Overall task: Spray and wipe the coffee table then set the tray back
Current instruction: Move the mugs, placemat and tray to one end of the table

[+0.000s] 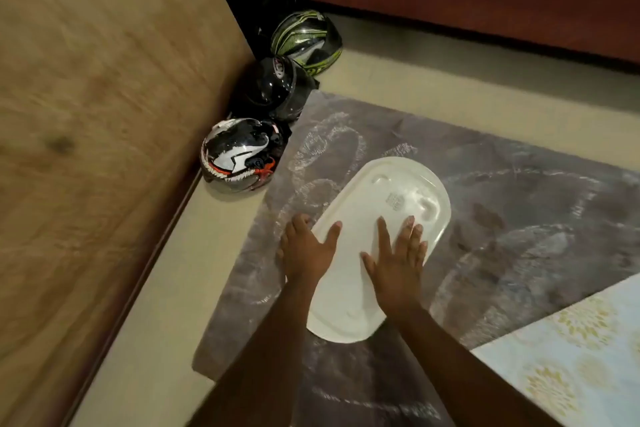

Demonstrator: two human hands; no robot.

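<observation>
The white tray is lying upside down on the grey rug on the floor, beside a corner of the pale flowered counter. The left hand is gripping the tray's left edge, its fingers curling over the rim and its thumb lying on top. The right hand is resting flat on the tray, fingers straight and clamped on nothing. With only one side gripped, the smooth tray is likely to tilt or slide off the open palm on lifting. Three helmets are sitting close by on the left, so a swinging tray may be knocking into them.
</observation>
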